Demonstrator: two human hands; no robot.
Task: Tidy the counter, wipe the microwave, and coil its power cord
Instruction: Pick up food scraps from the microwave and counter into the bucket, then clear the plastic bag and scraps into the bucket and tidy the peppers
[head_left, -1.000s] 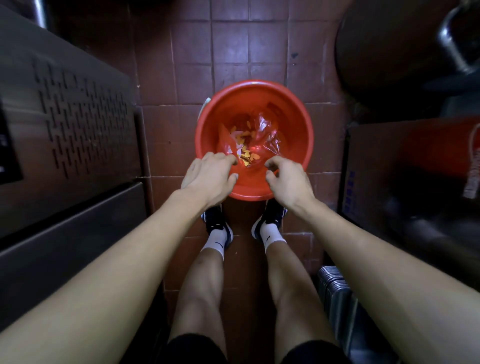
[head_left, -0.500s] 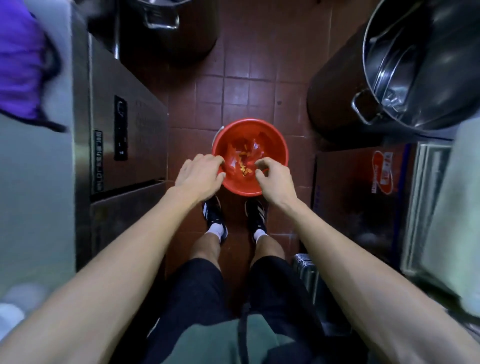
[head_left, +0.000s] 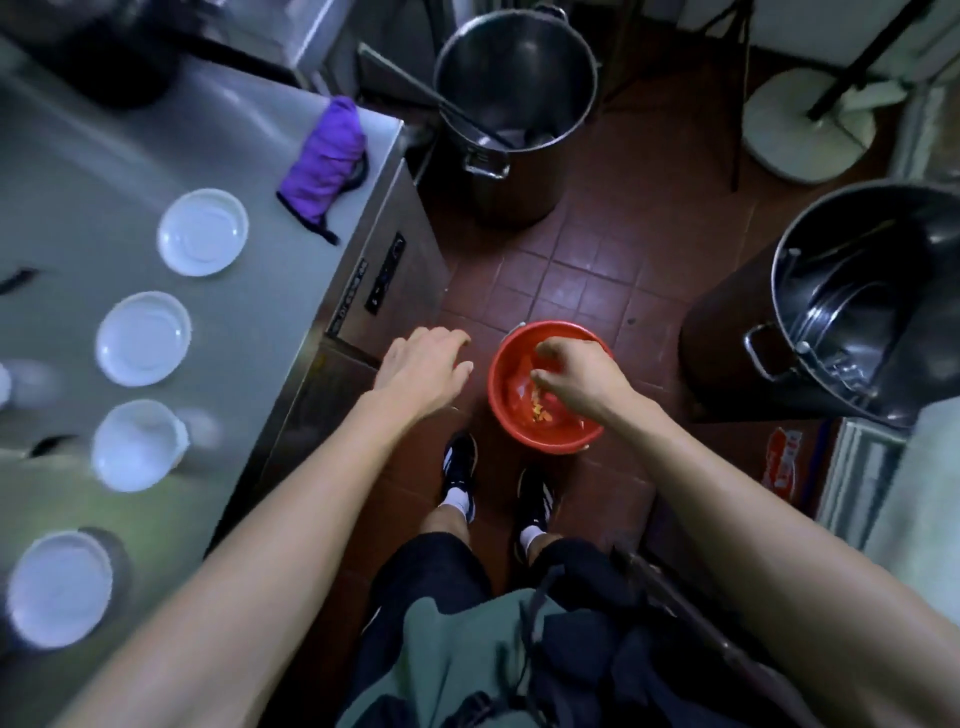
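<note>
The right hand (head_left: 582, 376) hangs over the red bucket (head_left: 519, 434) with its fingers curled downward; whether this grip pinches anything I cannot tell, since the fingertips are blurred against the bucket's inside. The left hand (head_left: 423, 366) hovers released beside the bucket rim, fingers loosely spread, holding nothing — likely just clear of the rim after dropping rubbish in. The bucket stands upright on the tiled floor (head_left: 587, 275) just ahead of the feet, mouth up, so scraps fall straight in; orange bits and a crumpled clear wrapper (head_left: 519, 387) lie at its bottom. To the left, the steel surface (head_left: 270, 291) carries a row of white lids or dishes (head_left: 202, 231) and a purple cloth (head_left: 324, 156) lying with its long axis running away from the person — probably kept for wiping. No microwave or cord shows here.
</note>
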